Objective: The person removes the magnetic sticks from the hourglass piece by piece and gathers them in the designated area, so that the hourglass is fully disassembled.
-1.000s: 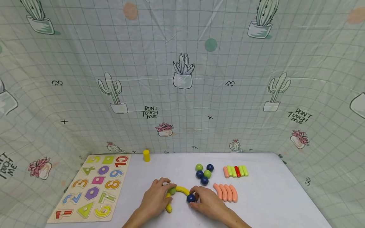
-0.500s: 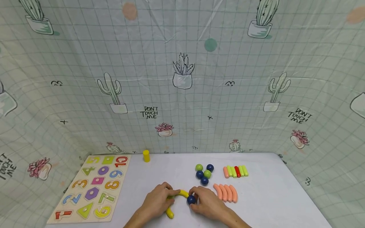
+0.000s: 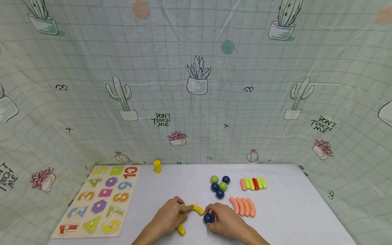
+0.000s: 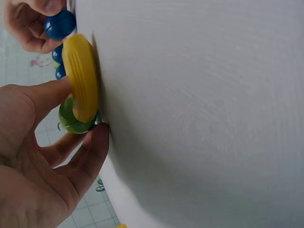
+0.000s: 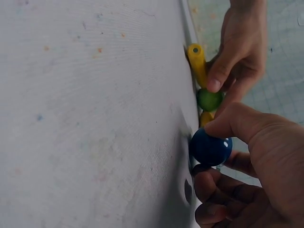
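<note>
In the head view my left hand [image 3: 169, 216] bends over a green ball between two curved yellow pieces, shaped like toy bananas. The upper yellow piece [image 3: 197, 209] arcs right, while the lower yellow piece [image 3: 181, 229] points toward me. My left wrist view shows thumb and fingers around the green ball [image 4: 71, 118], the thumb touching a ridged yellow piece [image 4: 81, 78]. My right hand [image 3: 226, 219] pinches a dark blue ball [image 3: 208, 218] close to the upper piece's right end. Thumb and fingers hold that blue ball [image 5: 211, 147] at the white surface in the right wrist view.
Several blue and green balls [image 3: 215, 186] lie behind my right hand. Pink curved pieces [image 3: 244, 206] stand in a row to its right, with short coloured sticks [image 3: 254, 183] behind. A number puzzle board [image 3: 99, 204] lies left; a yellow cylinder [image 3: 157, 166] stands at the back.
My left hand has drawn the green ball and yellow pieces slightly toward me. My right hand has shifted the blue ball a little right and toward me.
</note>
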A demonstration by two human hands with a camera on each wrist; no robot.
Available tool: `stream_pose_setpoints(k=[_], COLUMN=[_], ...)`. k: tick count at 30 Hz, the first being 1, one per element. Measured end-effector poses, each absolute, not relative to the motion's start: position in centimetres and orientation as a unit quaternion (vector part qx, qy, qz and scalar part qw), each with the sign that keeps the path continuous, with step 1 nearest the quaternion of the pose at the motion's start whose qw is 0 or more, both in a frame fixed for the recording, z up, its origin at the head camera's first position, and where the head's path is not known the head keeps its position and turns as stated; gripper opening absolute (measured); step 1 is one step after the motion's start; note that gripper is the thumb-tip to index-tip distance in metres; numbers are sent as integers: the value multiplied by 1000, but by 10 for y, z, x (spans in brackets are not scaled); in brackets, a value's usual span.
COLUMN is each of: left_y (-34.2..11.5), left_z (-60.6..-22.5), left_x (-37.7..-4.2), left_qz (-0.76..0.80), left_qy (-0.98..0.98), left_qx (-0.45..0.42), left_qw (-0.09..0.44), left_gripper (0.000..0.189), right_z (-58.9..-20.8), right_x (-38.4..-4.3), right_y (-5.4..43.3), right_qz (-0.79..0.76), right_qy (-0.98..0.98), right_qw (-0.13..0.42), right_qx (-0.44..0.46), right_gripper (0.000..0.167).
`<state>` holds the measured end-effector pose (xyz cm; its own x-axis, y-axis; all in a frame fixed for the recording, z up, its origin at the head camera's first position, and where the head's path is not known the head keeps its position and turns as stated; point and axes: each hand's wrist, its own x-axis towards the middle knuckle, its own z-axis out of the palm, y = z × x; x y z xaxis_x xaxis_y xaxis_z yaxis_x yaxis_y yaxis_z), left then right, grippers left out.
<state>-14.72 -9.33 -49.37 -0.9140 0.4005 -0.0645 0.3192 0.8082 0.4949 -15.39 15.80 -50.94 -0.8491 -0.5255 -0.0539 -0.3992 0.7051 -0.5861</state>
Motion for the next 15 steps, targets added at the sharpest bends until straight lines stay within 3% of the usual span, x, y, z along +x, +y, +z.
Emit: stream_pose_setpoints(k=[15], left_y=[-91], left_z=[-497], left_x=[-147], left_qz=[269], left_qy=[943], left_qx=[183], left_qw=[69], left_gripper=[36], right_z=[-504], right_x=[-155], right_y=[164], right_qz=[-299], right_qy=[917], right_qw=[112], right_qx=[-239], right_gripper=[31])
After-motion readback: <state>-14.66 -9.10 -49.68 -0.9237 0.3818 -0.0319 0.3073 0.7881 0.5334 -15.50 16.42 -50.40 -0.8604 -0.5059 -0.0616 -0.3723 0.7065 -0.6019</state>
